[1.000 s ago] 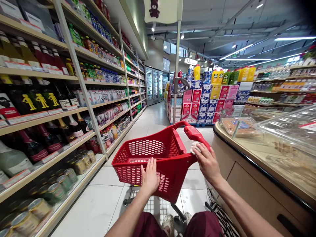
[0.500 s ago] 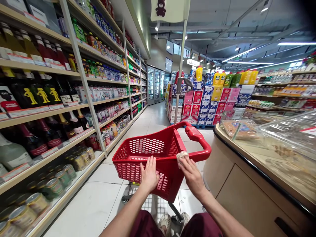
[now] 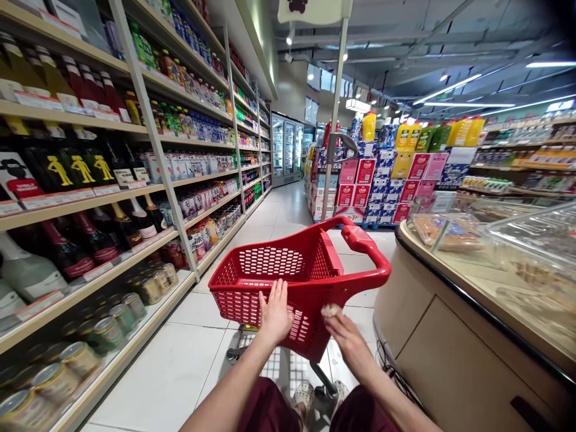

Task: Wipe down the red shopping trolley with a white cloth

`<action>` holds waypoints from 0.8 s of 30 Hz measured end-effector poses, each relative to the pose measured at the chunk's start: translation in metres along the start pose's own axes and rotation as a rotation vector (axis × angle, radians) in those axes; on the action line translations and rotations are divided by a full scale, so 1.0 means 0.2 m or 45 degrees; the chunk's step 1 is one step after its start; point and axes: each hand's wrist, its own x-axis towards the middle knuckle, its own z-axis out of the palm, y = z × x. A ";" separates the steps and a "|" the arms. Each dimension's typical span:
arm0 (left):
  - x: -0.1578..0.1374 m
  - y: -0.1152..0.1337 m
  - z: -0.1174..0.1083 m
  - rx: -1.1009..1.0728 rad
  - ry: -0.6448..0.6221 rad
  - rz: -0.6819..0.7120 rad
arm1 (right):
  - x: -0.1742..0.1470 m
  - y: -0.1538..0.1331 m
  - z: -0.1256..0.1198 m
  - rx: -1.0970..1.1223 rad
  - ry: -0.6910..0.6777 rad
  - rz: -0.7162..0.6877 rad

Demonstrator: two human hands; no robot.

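In front of me stands a red shopping cart [image 3: 315,294] with a perforated basket and a red push handle [image 3: 375,264] at its right end. My left hand [image 3: 276,312] rests against the near side of the basket, fingers stretched out over the rim and nothing in it. With bunched fingers, my right hand [image 3: 346,333] holds a crumpled whitish cloth or tissue [image 3: 331,311] at the cart's side panel, below the handle. The exact material of the wad cannot be made out. A bare part of the basket's inside shows beyond my left hand.
Shelves [image 3: 135,192] of bottles and cans line the left. A curved display counter [image 3: 432,300] stands close on the right, cables [image 3: 396,375] at its foot. Stacked drink boxes [image 3: 382,180] and a sign pole [image 3: 336,108] are ahead. Tiled floor [image 3: 175,354] surrounds the cart.
My right hand has moved down with the whitish wad, from the rim by the handle to the side panel. My left hand stays on the basket. The view has shifted slightly.
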 end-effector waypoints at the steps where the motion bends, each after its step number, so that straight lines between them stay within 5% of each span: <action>1: 0.00 0.00 0.00 0.002 0.002 0.008 | -0.01 -0.01 0.00 0.018 -0.019 -0.007; 6: 0.00 -0.01 0.02 -0.004 0.031 0.010 | 0.08 0.07 -0.09 -0.088 0.183 0.133; 12: 0.00 -0.01 0.02 0.008 0.056 0.015 | 0.05 -0.01 -0.07 -0.014 0.019 -0.015; 18: 0.00 0.00 0.03 0.045 0.092 0.001 | 0.08 0.08 -0.12 -0.172 0.176 0.132; 24: 0.00 0.00 0.02 0.054 0.053 0.007 | 0.00 0.07 -0.09 -0.127 -0.061 -0.057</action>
